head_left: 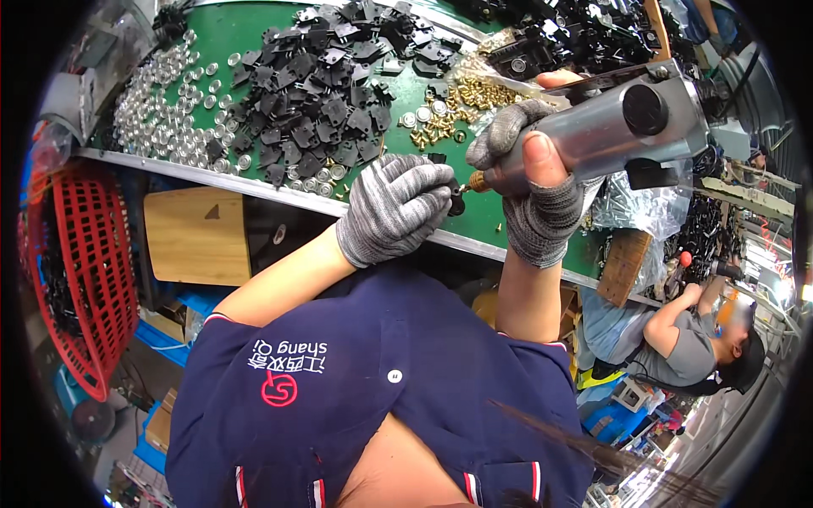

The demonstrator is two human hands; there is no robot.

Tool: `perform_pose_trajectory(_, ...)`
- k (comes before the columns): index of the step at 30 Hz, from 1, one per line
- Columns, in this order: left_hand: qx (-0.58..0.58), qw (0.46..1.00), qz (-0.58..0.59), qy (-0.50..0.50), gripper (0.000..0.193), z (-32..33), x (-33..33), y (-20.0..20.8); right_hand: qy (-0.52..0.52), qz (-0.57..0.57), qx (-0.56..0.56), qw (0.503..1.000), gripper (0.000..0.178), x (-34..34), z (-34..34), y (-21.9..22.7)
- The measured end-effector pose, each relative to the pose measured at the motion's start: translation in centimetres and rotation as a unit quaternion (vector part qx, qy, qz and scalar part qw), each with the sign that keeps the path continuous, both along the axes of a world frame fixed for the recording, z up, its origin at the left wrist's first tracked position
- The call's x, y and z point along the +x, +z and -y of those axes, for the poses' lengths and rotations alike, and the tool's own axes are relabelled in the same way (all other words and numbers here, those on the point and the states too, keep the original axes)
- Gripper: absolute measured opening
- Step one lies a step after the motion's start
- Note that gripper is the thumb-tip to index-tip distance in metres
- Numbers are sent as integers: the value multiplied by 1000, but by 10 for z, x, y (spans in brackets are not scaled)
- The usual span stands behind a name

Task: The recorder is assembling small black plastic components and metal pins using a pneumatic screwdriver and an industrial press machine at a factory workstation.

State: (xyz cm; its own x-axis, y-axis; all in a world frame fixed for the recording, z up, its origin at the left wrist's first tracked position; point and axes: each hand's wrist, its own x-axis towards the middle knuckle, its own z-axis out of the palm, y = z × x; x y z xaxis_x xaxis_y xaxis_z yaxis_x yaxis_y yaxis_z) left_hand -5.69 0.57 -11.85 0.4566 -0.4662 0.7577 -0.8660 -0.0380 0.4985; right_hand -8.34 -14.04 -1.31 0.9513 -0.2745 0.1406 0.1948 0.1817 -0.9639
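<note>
My left hand [396, 207], in a grey striped glove, pinches a small black plastic part [456, 203] above the table's near edge. In my right hand [542, 199], whose glove leaves the thumb bare, is a silver power screwdriver [593, 131] tilted across the table. Its brass-coloured tip [478, 181] is at the black part; whether a screw sits between them cannot be seen. Beyond my hands lie a heap of black plastic parts [313, 85], brass-coloured screws [474, 95] and many small silver rollers [174, 110].
The green tabletop [237, 34] has a metal front edge [284, 193]. A red plastic basket [97, 262] stands at the left, beside a wooden board [196, 241]. On the right are a clear plastic bag [648, 207], a wooden block [625, 267] and a seated co-worker [677, 334].
</note>
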Motion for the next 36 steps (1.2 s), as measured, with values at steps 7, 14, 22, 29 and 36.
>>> perform_pose_trajectory(7, 7, 1000, -1, -1, 19, 0, 0, 0, 3, -22, -3, 1000, 57, -3, 2, -9)
perform_pose_trajectory(14, 9, 1000, 1, 7, 19, 0, 1, 6, -22, 5, -72, 997, 53, -6, 8, -25)
perform_pose_trajectory(22, 12, 1000, -5, -4, 19, 0, 1, 5, 80, -4, 52, 995, 48, -7, 8, -24)
perform_pose_trajectory(29, 10, 1000, -9, -10, 23, 1, -1, 6, -1, 35, -96, 995, 60, -9, 11, -39)
perform_pose_trajectory(36, 18, 999, 6, -31, 17, -3, 3, 3, 46, -3, 0, 999, 58, -16, 2, -21)
